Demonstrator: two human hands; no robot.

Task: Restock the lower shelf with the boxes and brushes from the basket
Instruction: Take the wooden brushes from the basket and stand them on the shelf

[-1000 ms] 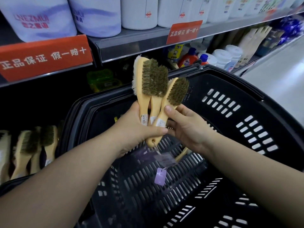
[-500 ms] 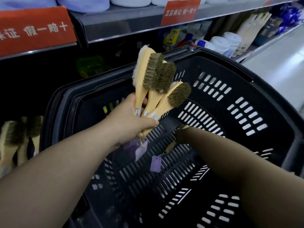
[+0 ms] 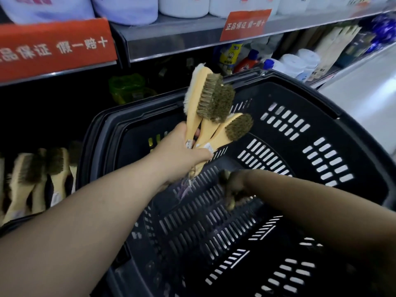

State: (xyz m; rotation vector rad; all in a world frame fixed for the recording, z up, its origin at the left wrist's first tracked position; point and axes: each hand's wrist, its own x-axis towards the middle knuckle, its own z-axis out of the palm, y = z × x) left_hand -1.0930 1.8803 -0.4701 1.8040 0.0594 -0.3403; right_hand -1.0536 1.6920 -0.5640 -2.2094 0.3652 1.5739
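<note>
Reaches the right hand [image 3: 233, 185] down to the basket [image 3: 300, 99] floor, too blurred to tell its grip. Grips 3 wooden brushes [image 3: 211, 103] by the handles in the left hand [image 3: 180, 155], above the basket. Shows more brushes [image 3: 27, 174] upright beyond, below the red sign [image 3: 53, 46].

My right grip [image 3: 234, 183] has released the brushes [image 3: 211, 101] and moved down to the basket [image 3: 353, 133] floor, now blurred.
</note>
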